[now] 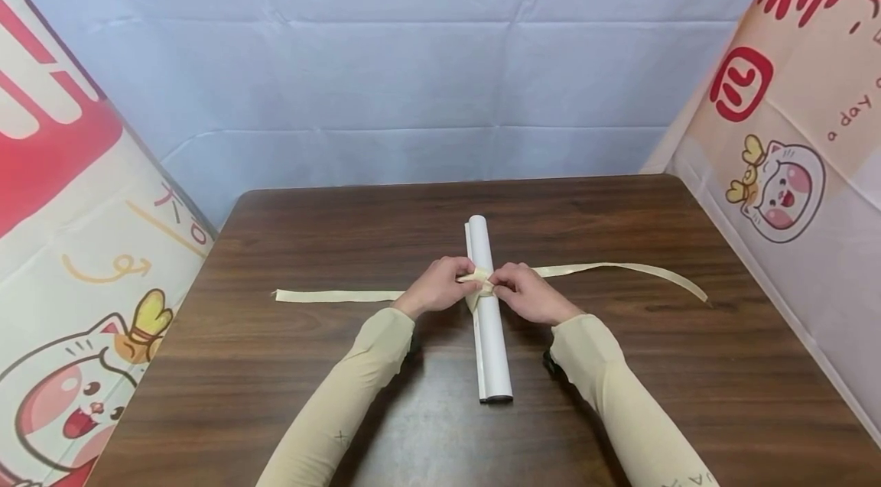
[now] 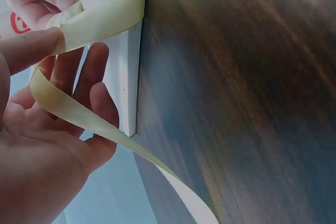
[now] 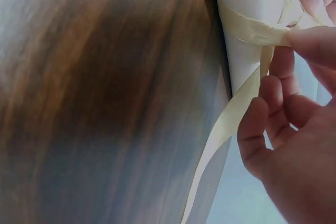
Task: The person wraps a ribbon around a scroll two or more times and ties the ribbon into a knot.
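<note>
A long white roll [image 1: 494,353] lies lengthwise on the brown table, with a pale yellow ribbon [image 1: 337,296] wrapped round its middle. My left hand [image 1: 435,287] pinches the ribbon between thumb and forefinger at the crossing, on the roll's left side. From the right, my right hand [image 1: 533,294] pinches the same crossing, fingertips close to the left ones. In the left wrist view, a loose length of ribbon [image 2: 79,111] runs down past the left hand's curled fingers. The right wrist view has the band of ribbon [image 3: 252,30] lying round the roll and another length hanging below.
The ribbon's two tails stretch out over the wooden table [image 1: 275,380], left and right of the roll. A pale blue cloth backdrop [image 1: 413,74] hangs behind the table. Printed cartoon panels [image 1: 778,189] stand at both sides.
</note>
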### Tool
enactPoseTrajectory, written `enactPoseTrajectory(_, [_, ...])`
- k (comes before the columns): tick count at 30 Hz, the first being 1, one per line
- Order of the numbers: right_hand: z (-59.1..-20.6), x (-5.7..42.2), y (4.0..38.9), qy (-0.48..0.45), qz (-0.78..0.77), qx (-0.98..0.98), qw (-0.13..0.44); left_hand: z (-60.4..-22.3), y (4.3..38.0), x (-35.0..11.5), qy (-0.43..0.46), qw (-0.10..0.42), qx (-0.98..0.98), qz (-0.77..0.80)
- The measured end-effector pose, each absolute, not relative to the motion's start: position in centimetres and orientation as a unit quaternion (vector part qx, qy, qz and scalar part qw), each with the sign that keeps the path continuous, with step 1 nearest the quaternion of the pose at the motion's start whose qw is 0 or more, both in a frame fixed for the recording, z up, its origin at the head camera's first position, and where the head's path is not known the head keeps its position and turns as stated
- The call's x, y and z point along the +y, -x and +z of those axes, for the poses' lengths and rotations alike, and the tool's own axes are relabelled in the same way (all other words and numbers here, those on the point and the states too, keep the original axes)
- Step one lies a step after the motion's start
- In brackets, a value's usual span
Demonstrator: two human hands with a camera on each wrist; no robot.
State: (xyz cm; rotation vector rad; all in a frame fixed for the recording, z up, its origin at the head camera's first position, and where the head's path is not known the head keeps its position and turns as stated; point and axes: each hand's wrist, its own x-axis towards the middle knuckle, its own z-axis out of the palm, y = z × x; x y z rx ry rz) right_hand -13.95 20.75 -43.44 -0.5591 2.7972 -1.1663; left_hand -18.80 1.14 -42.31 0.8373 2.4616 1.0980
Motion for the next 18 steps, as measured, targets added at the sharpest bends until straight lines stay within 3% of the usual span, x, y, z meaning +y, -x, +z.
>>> enactPoseTrajectory(18, [-43.31, 20.38, 13.12, 0.133, -0.358, 0.924, -0.016, -42.4, 18.69, 1.03, -0.293, 0.182, 0.846, 0.406])
